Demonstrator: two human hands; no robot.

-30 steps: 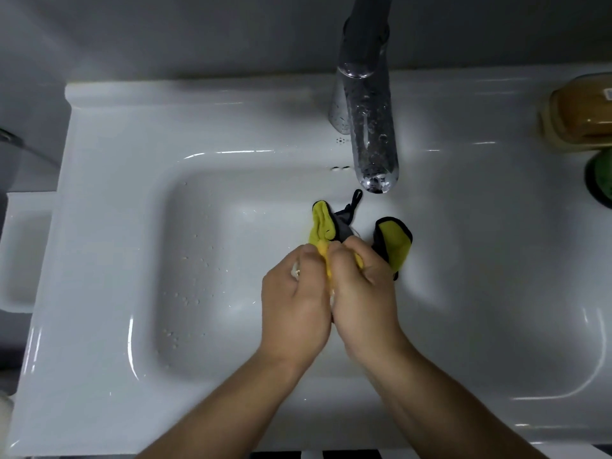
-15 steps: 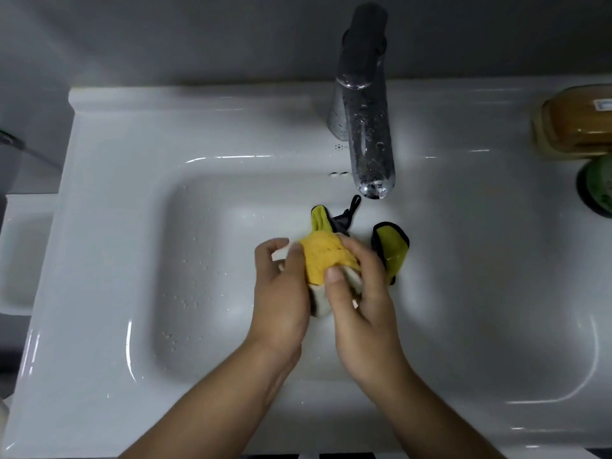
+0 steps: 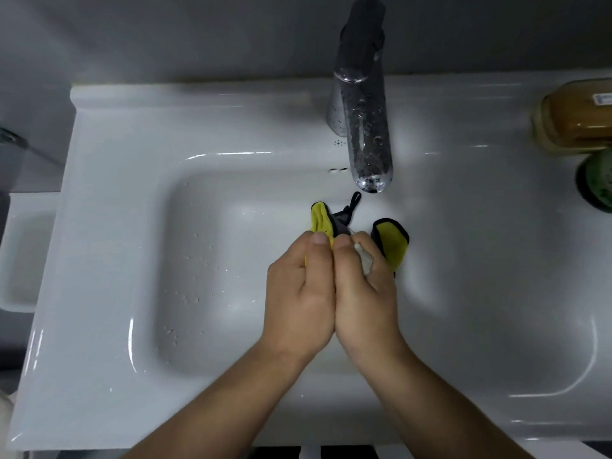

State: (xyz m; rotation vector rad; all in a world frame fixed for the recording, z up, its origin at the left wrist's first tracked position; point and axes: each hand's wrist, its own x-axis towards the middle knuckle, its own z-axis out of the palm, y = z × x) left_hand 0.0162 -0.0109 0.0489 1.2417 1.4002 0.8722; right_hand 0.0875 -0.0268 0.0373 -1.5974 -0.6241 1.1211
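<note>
Head-worn wide-angle view, facing steeply down, close over sink [image 3: 132,134], tap [image 3: 366,127] at top, left hand [image 3: 298,293] and right hand [image 3: 366,293] centred.

Dim, cool light; glare streaks on sink [image 3: 231,154]; wide-angle bending at edges.

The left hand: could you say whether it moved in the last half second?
Yes. The left hand, gripping the cloth, has shifted right toward the faucet's line and now touches the right hand.

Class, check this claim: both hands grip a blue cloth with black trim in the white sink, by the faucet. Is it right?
No. The head view shows the cloth is yellow, not blue. Left hand and right hand do grip it in the white sink, by the faucet.
</note>
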